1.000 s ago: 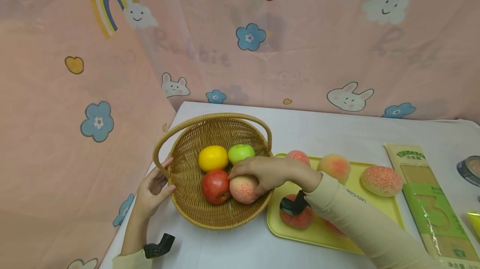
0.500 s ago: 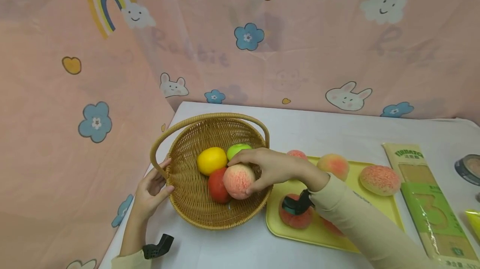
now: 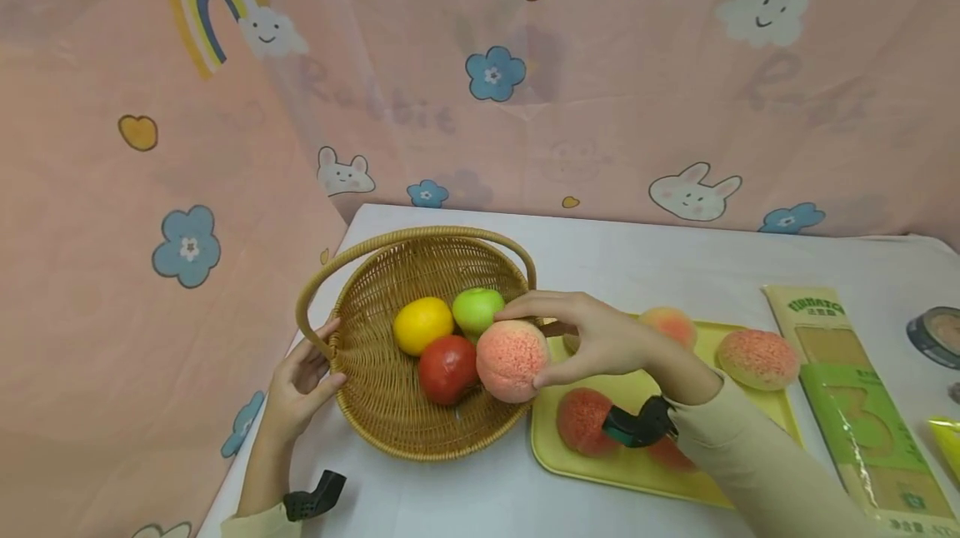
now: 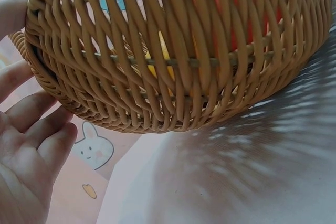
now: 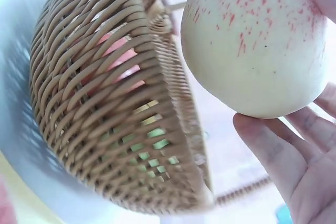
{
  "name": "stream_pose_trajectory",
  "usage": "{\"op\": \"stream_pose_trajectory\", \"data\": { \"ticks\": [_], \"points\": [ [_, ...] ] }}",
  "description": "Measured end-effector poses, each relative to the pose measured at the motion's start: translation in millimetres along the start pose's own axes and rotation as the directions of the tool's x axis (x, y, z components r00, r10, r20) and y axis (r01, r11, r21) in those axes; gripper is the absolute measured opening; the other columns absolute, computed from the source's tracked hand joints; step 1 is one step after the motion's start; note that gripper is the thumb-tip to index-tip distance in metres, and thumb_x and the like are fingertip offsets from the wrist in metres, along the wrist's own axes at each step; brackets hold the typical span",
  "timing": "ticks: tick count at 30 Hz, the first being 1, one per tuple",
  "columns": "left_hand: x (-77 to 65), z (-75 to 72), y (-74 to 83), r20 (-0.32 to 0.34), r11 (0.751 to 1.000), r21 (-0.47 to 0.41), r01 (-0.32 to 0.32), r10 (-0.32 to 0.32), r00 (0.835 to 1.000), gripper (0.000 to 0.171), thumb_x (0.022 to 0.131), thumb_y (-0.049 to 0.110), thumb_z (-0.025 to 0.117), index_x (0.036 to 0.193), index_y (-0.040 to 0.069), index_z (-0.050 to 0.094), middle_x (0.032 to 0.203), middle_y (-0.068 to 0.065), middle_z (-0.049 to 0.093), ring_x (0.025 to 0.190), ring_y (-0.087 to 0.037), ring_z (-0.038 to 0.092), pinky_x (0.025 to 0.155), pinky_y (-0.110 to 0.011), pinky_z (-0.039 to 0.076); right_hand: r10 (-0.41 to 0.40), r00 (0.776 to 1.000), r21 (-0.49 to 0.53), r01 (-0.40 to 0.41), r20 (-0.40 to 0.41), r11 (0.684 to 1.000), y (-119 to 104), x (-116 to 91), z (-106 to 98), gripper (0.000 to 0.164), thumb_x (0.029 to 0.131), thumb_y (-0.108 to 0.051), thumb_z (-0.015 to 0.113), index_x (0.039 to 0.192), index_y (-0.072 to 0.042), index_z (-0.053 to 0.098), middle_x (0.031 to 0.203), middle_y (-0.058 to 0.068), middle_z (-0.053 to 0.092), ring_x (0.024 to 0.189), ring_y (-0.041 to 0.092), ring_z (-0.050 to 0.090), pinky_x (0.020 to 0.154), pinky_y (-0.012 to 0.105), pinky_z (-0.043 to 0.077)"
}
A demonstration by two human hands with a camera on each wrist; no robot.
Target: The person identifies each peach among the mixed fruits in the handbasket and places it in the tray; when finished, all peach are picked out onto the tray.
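Observation:
My right hand (image 3: 600, 342) pinches a peach (image 3: 513, 361) between thumb and fingers, above the right rim of the wicker basket (image 3: 375, 405). The right wrist view shows the pale, red-speckled side of this peach (image 5: 254, 45), apart from the basket. Inside the basket lie a yellow lemon-like fruit (image 3: 423, 326), a green apple (image 3: 477, 310) and a red apple (image 3: 447, 370). At the basket's left side, my left hand (image 3: 294, 392) holds the rim near the handle's base. Close up in the left wrist view, its fingers (image 4: 44, 129) touch the wicker edge.
A yellow tray (image 3: 600, 471) right of the basket carries several peach-like fruits, including a reddish one (image 3: 583, 421) and a speckled oval one (image 3: 758, 360). Beyond it lie a green-and-tan package (image 3: 855, 388) and a round dark-rimmed container (image 3: 937, 338). A pink printed cloth (image 3: 585, 105) hangs behind the table.
My right hand has lifted the peach out of the basket's inside and carried it right, over the rim. The red apple has shifted slightly right. My left hand stays at the rim.

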State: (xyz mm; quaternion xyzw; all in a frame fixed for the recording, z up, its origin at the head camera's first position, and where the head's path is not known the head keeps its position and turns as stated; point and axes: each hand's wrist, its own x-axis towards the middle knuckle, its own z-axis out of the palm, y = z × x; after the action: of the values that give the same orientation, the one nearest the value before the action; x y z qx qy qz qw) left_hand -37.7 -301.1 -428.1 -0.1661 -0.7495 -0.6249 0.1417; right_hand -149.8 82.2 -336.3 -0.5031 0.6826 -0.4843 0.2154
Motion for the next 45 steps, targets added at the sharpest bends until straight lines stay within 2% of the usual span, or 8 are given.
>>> {"op": "stream_pose_trajectory", "data": {
  "ticks": [6,14,20,30,33,37,42,45],
  "points": [
    [2.4,1.5,1.2,-0.007,1.000,-0.001,0.016,-0.016,1.000,0.063,0.078,-0.016,0.057,0.138,-0.013,0.036,0.148,-0.009,0.041,0.134,-0.013,0.042,0.103,-0.019,0.041,-0.006,0.990,0.042,0.012,-0.143,0.999,0.3,-44.6,-4.3,0.066,0.074,0.000,0.076,0.134,-0.004,0.048,0.134,0.006,0.052,0.118,0.013,0.054,0.089,0.032,0.054],
    [1.1,2.1,-0.8,-0.011,0.999,-0.032,-0.016,0.015,1.000,0.062,0.078,-0.019,0.056,0.136,-0.016,0.036,0.146,-0.013,0.042,0.133,-0.015,0.043,0.103,-0.020,0.041,-0.022,0.946,-0.018,0.017,-0.323,1.000,5.1,-112.5,-11.6,0.073,0.068,0.015,0.072,0.135,0.007,0.044,0.137,0.013,0.048,0.127,0.011,0.046,0.093,0.019,0.048],
    [-1.9,3.3,1.1,-0.021,0.998,-0.060,-0.031,0.030,0.999,0.062,0.076,-0.022,0.053,0.135,-0.019,0.035,0.146,-0.013,0.043,0.133,-0.014,0.044,0.103,-0.020,0.041,-0.023,0.899,0.010,0.031,-0.438,0.999,12.8,-165.5,-17.6,0.074,0.064,0.025,0.068,0.132,0.017,0.040,0.140,0.015,0.047,0.127,0.012,0.047,0.095,0.015,0.046],
    [-2.8,3.1,1.1,-0.006,0.996,-0.079,-0.042,0.042,0.999,0.061,0.078,-0.020,0.054,0.136,-0.019,0.033,0.147,-0.014,0.041,0.133,-0.014,0.043,0.104,-0.019,0.041,0.163,0.791,0.074,-0.148,-0.590,0.986,30.2,-251.5,-1.5,0.073,0.070,0.033,0.055,0.137,0.018,0.030,0.145,0.001,0.043,0.128,-0.001,0.042,0.093,0.008,0.042],
    [-5.3,2.4,0.1,-0.009,0.996,-0.083,-0.035,0.034,0.999,0.061,0.078,-0.022,0.054,0.135,-0.021,0.032,0.148,-0.011,0.040,0.133,-0.014,0.043,0.104,-0.020,0.041,0.291,0.740,0.037,-0.339,-0.606,0.940,41.4,-269.4,4.5,0.069,0.076,0.026,0.057,0.139,0.009,0.035,0.139,-0.015,0.047,0.124,-0.011,0.041,0.090,0.002,0.038],
    [-7.6,1.4,1.0,-0.021,0.998,-0.070,-0.005,0.004,1.000,0.062,0.077,-0.023,0.053,0.135,-0.021,0.032,0.148,-0.008,0.040,0.133,-0.012,0.044,0.103,-0.019,0.041,0.490,0.668,0.029,-0.575,-0.561,0.818,54.4,-284.3,10.2,0.059,0.087,0.006,0.060,0.141,-0.001,0.039,0.129,-0.034,0.043,0.113,-0.022,0.038,0.081,0.003,0.038],
    [-5.5,1.4,2.7,-0.022,0.998,-0.042,0.036,-0.037,0.999,0.063,0.077,-0.023,0.052,0.136,-0.018,0.033,0.149,-0.004,0.040,0.132,-0.010,0.044,0.103,-0.018,0.041,0.677,0.593,0.116,-0.709,-0.436,0.696,63.5,-295.0,13.3,0.056,0.093,-0.013,0.060,0.141,0.003,0.036,0.117,-0.045,0.037,0.101,-0.025,0.039,0.076,0.013,0.048],
    [-3.1,1.8,2.1,-0.013,0.999,-0.048,0.006,-0.006,1.000,0.062,0.077,-0.023,0.052,0.136,-0.019,0.033,0.149,-0.005,0.040,0.133,-0.011,0.044,0.103,-0.018,0.041,0.715,0.582,0.131,-0.733,-0.388,0.668,68.2,-298.5,12.5,0.056,0.094,-0.017,0.058,0.141,0.004,0.035,0.115,-0.046,0.037,0.100,-0.026,0.038,0.076,0.016,0.050]
  ]
}}
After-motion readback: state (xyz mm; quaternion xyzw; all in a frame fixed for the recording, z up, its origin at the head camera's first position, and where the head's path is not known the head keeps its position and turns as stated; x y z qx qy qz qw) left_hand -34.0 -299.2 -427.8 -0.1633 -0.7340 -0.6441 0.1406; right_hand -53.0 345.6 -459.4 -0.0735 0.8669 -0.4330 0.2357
